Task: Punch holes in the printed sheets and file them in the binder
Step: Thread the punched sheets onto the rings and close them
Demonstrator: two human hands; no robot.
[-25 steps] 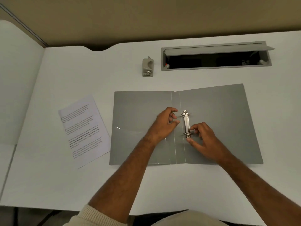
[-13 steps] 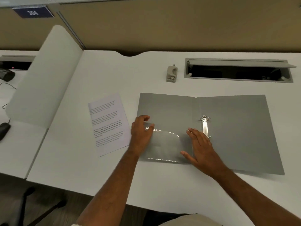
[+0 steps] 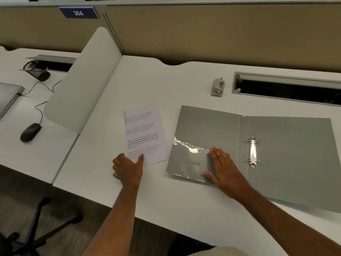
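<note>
My left hand point(image 3: 128, 170) pinches the sheets point(image 3: 144, 133) at their near corner, right hand point(image 3: 224, 169) pressed flat on the open binder point(image 3: 287, 154)

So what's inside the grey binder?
A metal ring clip, holding no paper, and a shiny clear pocket. The right hand lies flat on the pocket's edge, hiding what's beneath it.

One binder point(image 3: 295, 154), one hole punch point(image 3: 217, 87), one printed sheet point(image 3: 144, 132), two hands point(image 3: 127, 170) point(image 3: 227, 169), one mouse point(image 3: 30, 132)

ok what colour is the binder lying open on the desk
Grey, inside covers and spine alike; the binder shows best in the head view, with a shiny metal ring mechanism.
</note>
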